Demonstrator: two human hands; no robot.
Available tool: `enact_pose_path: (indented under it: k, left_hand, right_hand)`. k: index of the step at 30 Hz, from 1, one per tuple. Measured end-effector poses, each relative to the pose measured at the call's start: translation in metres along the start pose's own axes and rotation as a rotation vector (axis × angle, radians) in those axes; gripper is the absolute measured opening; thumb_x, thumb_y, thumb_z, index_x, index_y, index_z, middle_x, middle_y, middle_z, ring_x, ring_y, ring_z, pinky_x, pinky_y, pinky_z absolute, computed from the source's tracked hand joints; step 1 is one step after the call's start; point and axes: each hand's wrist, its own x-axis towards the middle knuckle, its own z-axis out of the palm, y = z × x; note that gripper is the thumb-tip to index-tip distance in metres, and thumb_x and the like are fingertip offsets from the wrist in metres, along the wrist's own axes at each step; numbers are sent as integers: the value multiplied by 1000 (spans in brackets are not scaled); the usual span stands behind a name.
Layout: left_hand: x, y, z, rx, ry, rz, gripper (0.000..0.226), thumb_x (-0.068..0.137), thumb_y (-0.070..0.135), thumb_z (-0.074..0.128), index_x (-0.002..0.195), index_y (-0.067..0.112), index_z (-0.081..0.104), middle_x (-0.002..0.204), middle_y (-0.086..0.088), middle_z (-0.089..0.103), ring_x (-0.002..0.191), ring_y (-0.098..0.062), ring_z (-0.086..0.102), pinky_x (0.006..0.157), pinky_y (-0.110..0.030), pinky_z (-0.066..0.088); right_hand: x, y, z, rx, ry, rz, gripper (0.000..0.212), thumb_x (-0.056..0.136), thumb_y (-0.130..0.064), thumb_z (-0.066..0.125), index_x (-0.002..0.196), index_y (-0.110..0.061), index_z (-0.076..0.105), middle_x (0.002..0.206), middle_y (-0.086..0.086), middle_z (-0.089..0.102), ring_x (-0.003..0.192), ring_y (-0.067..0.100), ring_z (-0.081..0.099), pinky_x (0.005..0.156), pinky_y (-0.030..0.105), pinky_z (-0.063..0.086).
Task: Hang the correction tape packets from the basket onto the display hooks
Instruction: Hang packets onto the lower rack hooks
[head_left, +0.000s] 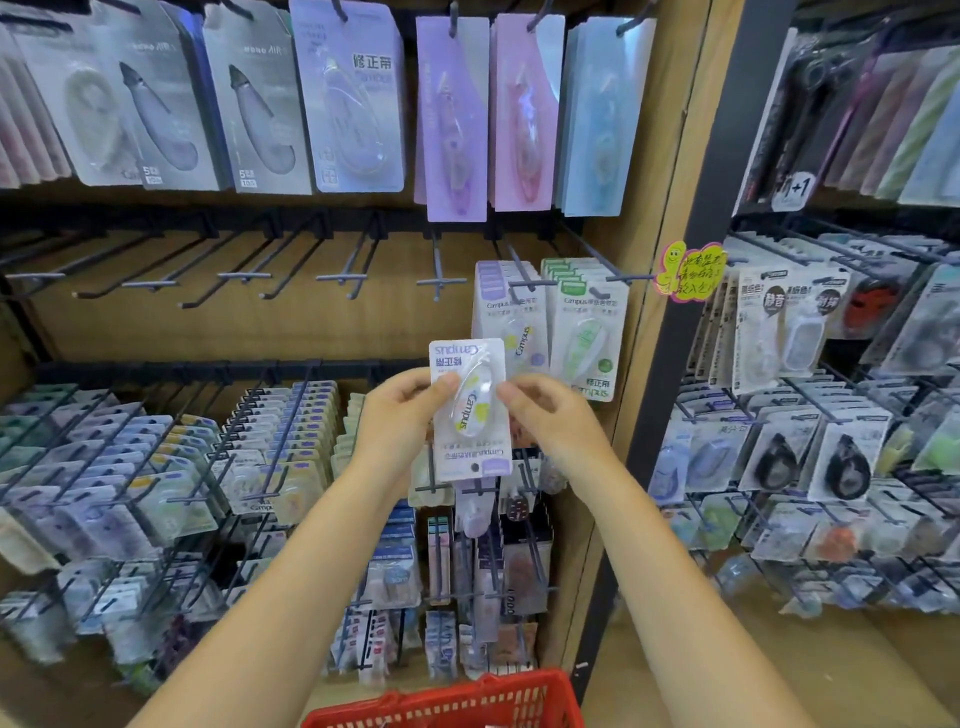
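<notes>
Correction tape packet (469, 409) held upside down in front of the display, between left hand (400, 415) and right hand (545, 415). Pinched at both side edges, fingers curled round it. Below: red basket (452, 701); above: bare hooks (343, 270), hung packets (550, 317).

Packet: I see one correction tape packet (469, 409) held upside down before the display hooks (439, 280).
Left hand (397, 421): pinches its left edge.
Right hand (545, 415): pinches its right edge.
Basket (452, 701): red, below my arms.
</notes>
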Motion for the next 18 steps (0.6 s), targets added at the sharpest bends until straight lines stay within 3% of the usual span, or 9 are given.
enact_pose_path:
  k: [3,10,18]
  left_hand:
    - [-2,1,10,-51,-5,38,15,101,13,64,115,8,68,100,-5,79,88,-22,77,67,-31,62]
    - [-10,14,15,-141,-87,72,40,89,13,77,123,6,56,109,-9,75,93,-22,77,67,-29,61]
    - [-8,11,14,-49,-75,115,37,85,12,83,113,23,62,95,-2,77,87,-18,74,73,-31,58]
  right_hand:
    - [-10,3,-1,36,-194,91,25,90,-30,76,113,-22,71,105,-5,77,96,11,73,77,26,58]
    - [-10,-9,-28,103,-93,99,35,84,-18,83,115,-13,70,108,5,77,99,25,74,88,47,61]
    - [-2,-24,-34,429,38,36,28,89,-4,72,114,-15,62,103,4,75,94,22,72,80,36,58]
